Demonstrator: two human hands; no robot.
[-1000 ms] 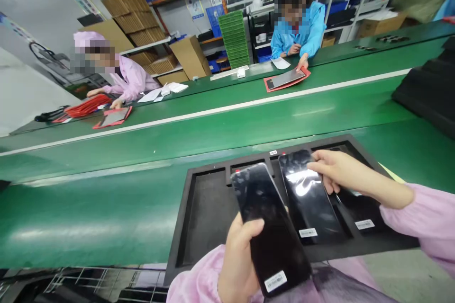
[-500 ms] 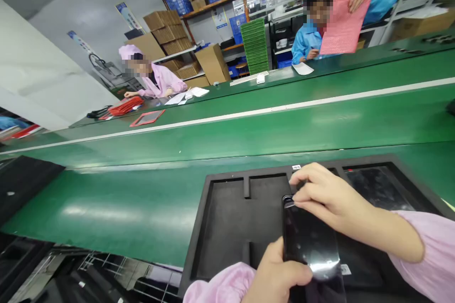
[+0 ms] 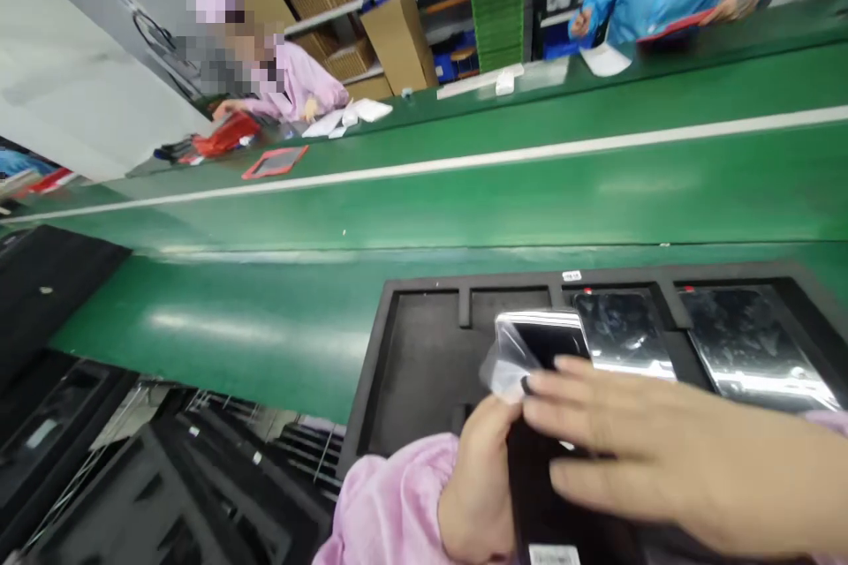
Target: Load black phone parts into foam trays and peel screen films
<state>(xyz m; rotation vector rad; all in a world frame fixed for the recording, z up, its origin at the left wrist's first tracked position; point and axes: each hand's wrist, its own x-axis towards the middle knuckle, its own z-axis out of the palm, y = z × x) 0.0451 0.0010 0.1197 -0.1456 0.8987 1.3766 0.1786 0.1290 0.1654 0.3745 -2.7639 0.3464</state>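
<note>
My left hand [image 3: 480, 477] is closed round the left edge of a black phone [image 3: 543, 337], which is tilted over a black compartmented tray [image 3: 424, 371]. A clear, creased film [image 3: 510, 362] sticks out from the phone's upper left side by my left thumb. Across the phone's middle lies my right hand [image 3: 636, 450], fingers stretched out and slightly blurred, hiding much of the screen; its thumb is hidden. Two glossy dark screens with red tabs, one in the middle [image 3: 623, 331] and one at the right [image 3: 748, 344], rest in the tray's compartments.
The tray stands on a green work surface [image 3: 265, 335] beside a long green bench with a white strip [image 3: 464, 163]. More black trays [image 3: 165, 494] lie at lower left above a wire rack. Across the bench sit two co-workers, one in pink, one in blue. Cartons [image 3: 401, 44] stand behind.
My right hand has gone from pinching the phone's top corner to lying flat across it. Clear film now stands out at the left. The view has tipped down; the co-worker's pink sheet is lowered.
</note>
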